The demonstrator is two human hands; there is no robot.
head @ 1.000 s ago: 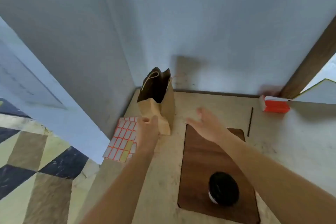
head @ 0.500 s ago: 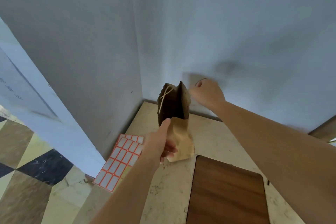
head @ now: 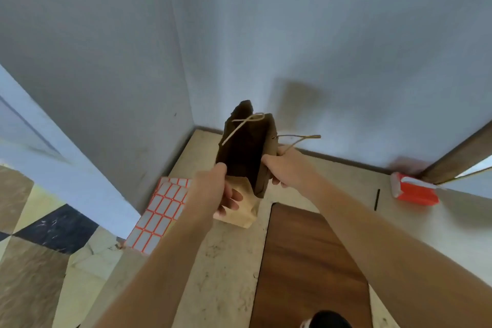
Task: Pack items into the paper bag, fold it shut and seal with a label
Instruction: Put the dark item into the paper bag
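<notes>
A brown paper bag (head: 243, 152) with twine handles stands in the table's far left corner, its mouth open toward me. My left hand (head: 213, 189) grips the bag's near left edge, fingers wrapped over the lower front. My right hand (head: 286, 168) grips the bag's right side just under one handle. A sheet of orange-framed labels (head: 159, 210) lies on the table's left edge beside the bag. A black round item (head: 328, 320) shows at the bottom edge, on the dark wooden board (head: 306, 261).
The grey wall corner stands right behind the bag. An orange-and-white box (head: 415, 190) lies at the far right by a wooden post, with a thin black stick (head: 376, 199) next to it. The table's left edge drops to a patterned tiled floor.
My right hand came in from above the board and closed on the bag's right side. My left hand kept its hold low on the bag. The bag's mouth now stands wider.
</notes>
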